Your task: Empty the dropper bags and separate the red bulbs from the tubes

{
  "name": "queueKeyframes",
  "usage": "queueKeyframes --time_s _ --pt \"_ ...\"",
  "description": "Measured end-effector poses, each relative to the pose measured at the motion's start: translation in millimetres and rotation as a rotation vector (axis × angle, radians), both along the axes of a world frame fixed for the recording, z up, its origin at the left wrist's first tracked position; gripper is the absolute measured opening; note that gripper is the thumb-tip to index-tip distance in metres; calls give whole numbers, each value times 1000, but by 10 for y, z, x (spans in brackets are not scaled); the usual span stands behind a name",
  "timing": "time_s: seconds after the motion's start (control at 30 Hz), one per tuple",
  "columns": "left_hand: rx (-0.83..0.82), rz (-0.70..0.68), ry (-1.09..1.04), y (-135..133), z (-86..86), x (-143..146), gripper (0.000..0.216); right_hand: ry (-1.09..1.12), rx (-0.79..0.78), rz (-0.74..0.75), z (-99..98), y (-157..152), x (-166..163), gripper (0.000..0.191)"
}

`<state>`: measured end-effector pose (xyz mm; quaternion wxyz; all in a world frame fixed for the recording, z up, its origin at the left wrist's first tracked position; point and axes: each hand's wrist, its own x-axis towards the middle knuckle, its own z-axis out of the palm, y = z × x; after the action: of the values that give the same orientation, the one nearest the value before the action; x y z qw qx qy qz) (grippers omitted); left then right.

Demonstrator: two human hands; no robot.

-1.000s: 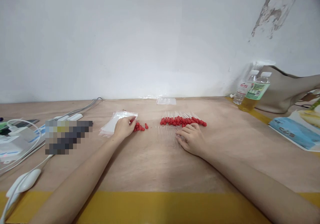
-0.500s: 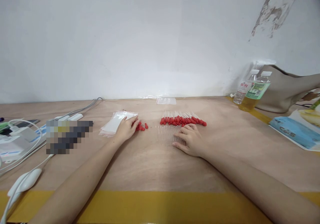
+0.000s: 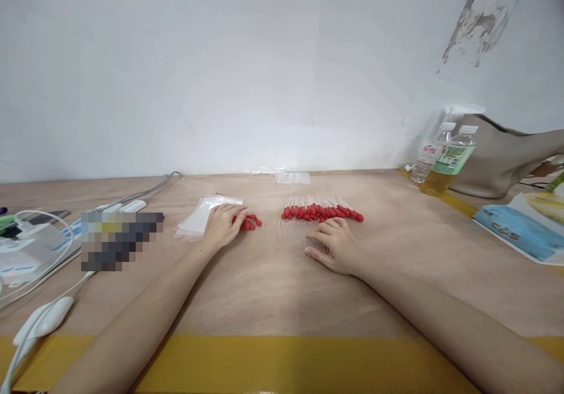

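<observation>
Red caps (image 3: 252, 222) touch the left hand (image 3: 224, 225), grip half-curled — right hand (image 3: 335, 245) flat on tubes (image 3: 291, 235).

Bright, even, soft light; faint shadows under arms; wide-angle bending at edges; small parts slightly soft.

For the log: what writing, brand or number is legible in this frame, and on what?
"C&S": on the blue pack at the table's right edge, slightly blurred.
Red-labelled bottle: print too small to read.
Green-labelled bottle: print too blurred to read.
Pixelated block on the left: unreadable.
No other text shows.
</observation>
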<state>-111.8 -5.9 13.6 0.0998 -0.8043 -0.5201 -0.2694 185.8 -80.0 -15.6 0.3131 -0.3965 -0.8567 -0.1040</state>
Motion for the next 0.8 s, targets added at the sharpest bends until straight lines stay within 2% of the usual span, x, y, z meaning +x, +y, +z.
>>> queueKeyframes --time_s 0.1,0.23,0.33,0.4,0.5,0.67,0.8 --pt "-76 -68 0 59 53 3 38 3 -6 -6 5 -5 0 29" --pt "-354 -246 -32 156 155 49 42 10 -8 1 8 -2 2 29" --pt "-440 -307 2 205 190 82 36 18 -11 7 1 4 3 29" --pt "-519 -321 -24 214 173 88 31 19 -17 2 -4 6 3 29" --pt "-642 -333 -197 200 113 81 26 14 -35 -4 -4 2 4 29" --pt "-718 -356 -430 147 82 91 27 0 -43 -13 13 -11 4 30" --pt "-733 -273 -482 80 153 120 33 -4 -41 -20 19 -10 3 29"
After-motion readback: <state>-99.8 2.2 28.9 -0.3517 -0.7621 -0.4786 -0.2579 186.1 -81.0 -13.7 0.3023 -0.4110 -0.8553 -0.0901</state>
